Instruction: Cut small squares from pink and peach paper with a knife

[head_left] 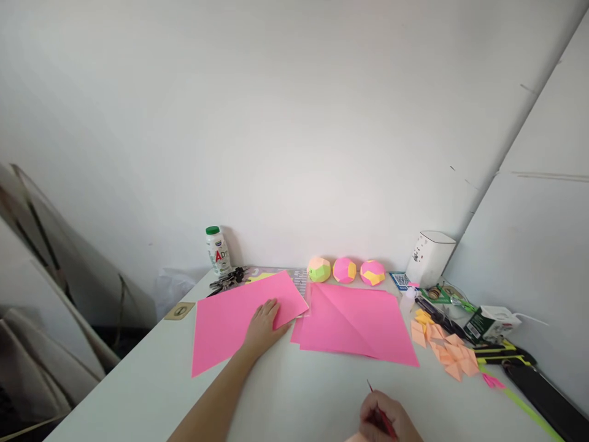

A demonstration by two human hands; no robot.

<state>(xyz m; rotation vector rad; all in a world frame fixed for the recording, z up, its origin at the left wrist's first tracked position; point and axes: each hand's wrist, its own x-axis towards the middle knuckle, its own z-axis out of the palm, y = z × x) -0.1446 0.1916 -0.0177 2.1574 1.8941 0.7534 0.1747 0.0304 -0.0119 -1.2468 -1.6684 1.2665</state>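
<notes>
My left hand (264,328) lies flat on a pink sheet of paper (221,331) at the left of the table, fingers stretched over its right part. In my closed right hand (391,414), near the bottom edge, is a slim red pen (386,422), its thin tip pointing up and to the left. More pink sheets (359,319) lie overlapped in the middle, one with a crease across it. Behind them stand three faceted paper balls: a green and peach one (319,269), and two pink and yellow ones (345,270).
At the back left stand a white bottle with a green cap (218,250) and a bunch of keys (227,281). Folded peach paper pieces (451,351), a small glue bottle (407,301), a white container (430,259), a small box (492,323) and a black phone-like slab (545,393) crowd the right.
</notes>
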